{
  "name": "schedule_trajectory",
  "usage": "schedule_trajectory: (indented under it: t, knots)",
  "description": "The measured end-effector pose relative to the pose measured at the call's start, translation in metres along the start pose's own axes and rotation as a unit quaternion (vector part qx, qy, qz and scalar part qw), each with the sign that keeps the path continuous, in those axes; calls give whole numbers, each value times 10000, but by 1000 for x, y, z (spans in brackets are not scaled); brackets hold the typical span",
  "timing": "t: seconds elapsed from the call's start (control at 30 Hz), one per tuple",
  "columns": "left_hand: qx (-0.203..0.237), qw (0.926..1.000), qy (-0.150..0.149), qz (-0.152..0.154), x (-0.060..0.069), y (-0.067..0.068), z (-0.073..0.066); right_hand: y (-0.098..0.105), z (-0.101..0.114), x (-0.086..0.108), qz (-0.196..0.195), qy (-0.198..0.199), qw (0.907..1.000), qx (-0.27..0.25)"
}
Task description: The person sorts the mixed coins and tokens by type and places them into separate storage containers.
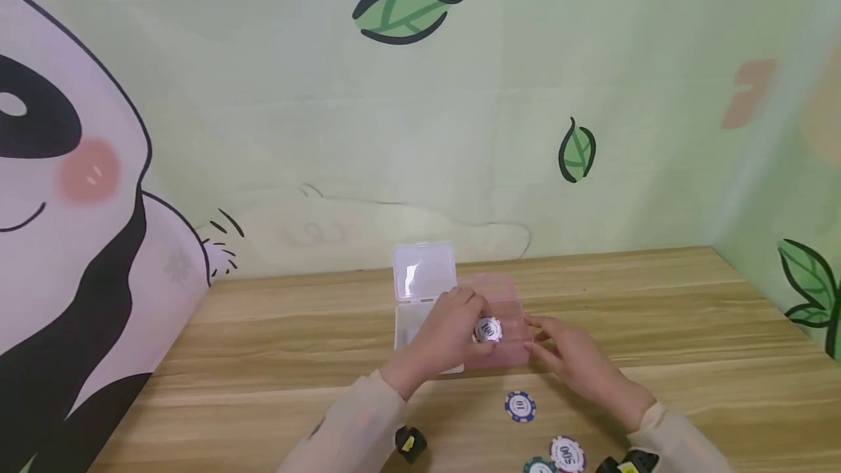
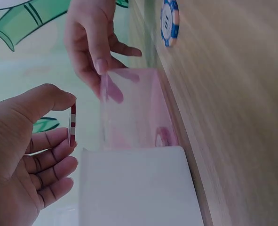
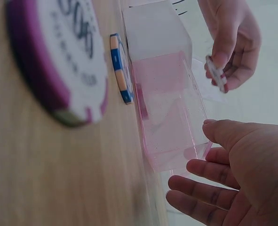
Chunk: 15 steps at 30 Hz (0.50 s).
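Note:
My left hand (image 1: 447, 327) pinches a white poker chip marked 100 (image 1: 489, 329), with red marks on its rim, between thumb and fingers. It hovers over the pink translucent box (image 1: 515, 355), whose lid stands back. At the box's right end my right hand (image 1: 578, 360) touches the wall with thumb and fingertips, the other fingers loosely extended. A darker reddish shape (image 2: 162, 136) shows through the pink wall low inside; I cannot tell exactly what it is. Left of the pink box sits a white box (image 1: 409, 321) with its clear lid (image 1: 423, 272) raised.
On the wooden table (image 1: 263, 371) in front of the boxes lie a blue chip marked 10 (image 1: 520, 406), a purple chip marked 500 (image 1: 567, 454) and a green chip (image 1: 540, 466) at the lower edge. A printed cloth backdrop (image 1: 460, 130) rises behind.

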<state>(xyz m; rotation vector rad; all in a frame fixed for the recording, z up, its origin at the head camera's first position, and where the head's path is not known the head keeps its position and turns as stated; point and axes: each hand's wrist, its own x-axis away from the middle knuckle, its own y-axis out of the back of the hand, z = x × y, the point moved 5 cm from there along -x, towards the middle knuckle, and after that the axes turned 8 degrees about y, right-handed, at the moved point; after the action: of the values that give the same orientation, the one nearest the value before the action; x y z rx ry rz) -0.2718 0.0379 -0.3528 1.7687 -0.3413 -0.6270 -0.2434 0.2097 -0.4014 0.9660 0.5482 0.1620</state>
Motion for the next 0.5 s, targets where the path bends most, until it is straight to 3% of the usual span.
schedule_trajectory:
  t: [0.33, 0.5]
  knots:
    - [-360, 9993, 41, 70, -18, -9, 0, -1, -1, 0, -14, -6, 10000, 29]
    - [-813, 9965, 88, 187, -25, -16, 1, -1, -1, 0, -21, 46, 9999, 103]
